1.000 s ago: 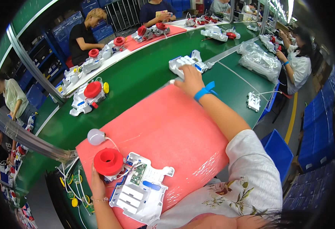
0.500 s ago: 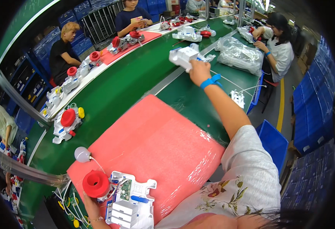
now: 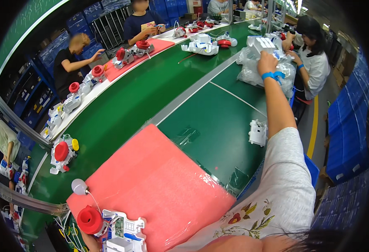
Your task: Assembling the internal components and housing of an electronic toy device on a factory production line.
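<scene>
My right hand [image 3: 268, 64], a blue band on its wrist, stretches to the far right. Its fingers are closed on a white plastic housing [image 3: 261, 43] with boxy compartments, held over a clear plastic bag [image 3: 246, 67]. At the lower left, my left hand [image 3: 92, 243] is beside and partly under a white plastic assembly [image 3: 130, 222]; its fingers are hidden. That assembly has a red ring-shaped part [image 3: 89, 219], a green circuit board and a blue piece. A white ball on a wire [image 3: 79, 186] lies beyond it, by the edge of the pink foam mat [image 3: 150, 180].
A small white plastic part [image 3: 258, 132] lies on the green table [image 3: 222, 122]. Similar assemblies [image 3: 62, 153] sit along the green conveyor [image 3: 125, 109]. Co-workers sit across it and at the right [image 3: 314, 63]. Wires with yellow discs [image 3: 73, 233] lie lower left.
My right hand has carried the white housing farther right, over the plastic bag. The view has shifted a little. Across the conveyor, a co-worker in black has raised an arm.
</scene>
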`<action>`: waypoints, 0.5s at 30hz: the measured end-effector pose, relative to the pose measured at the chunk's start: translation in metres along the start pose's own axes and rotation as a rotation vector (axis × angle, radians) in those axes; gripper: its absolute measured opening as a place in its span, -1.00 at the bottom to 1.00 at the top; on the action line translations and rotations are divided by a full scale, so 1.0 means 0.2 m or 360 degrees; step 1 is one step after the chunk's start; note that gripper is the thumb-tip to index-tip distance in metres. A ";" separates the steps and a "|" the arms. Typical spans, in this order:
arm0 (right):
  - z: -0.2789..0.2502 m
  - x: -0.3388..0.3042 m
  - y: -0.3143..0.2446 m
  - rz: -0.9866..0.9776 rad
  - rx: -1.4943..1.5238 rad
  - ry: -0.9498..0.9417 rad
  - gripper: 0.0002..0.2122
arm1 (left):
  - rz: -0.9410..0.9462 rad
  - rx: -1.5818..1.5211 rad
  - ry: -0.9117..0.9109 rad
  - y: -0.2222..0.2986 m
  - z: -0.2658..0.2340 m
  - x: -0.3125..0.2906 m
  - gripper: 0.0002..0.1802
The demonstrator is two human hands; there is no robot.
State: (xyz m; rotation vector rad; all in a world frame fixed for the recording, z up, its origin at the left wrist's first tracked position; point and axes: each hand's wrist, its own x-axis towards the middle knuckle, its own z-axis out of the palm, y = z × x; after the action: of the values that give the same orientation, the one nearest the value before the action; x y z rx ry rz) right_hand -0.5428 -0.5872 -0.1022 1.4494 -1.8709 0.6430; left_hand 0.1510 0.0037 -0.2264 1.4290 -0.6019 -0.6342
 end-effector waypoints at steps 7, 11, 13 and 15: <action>0.11 0.00 0.09 0.0187 -0.0099 -0.0457 -0.71 | -0.0252 -0.0006 0.0067 0.11 0.10 -0.08 -0.45; 0.04 0.01 0.10 0.0213 -0.0082 -0.0403 -0.55 | -0.0045 0.0019 0.0264 0.08 0.15 -0.07 -0.49; 0.01 -0.01 0.12 0.0219 -0.0092 -0.0323 -0.59 | 0.0064 0.0140 0.0264 0.06 0.19 -0.07 -0.51; -0.05 -0.03 0.10 0.0195 -0.0063 -0.0281 -0.59 | 0.0168 0.0254 0.0168 0.06 0.19 -0.08 -0.55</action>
State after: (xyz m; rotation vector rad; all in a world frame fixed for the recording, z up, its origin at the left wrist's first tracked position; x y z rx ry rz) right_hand -0.5597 -0.5707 -0.1008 1.4132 -2.1104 0.5466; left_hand 0.1135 -0.0103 -0.2127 1.5581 -0.6509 -0.4320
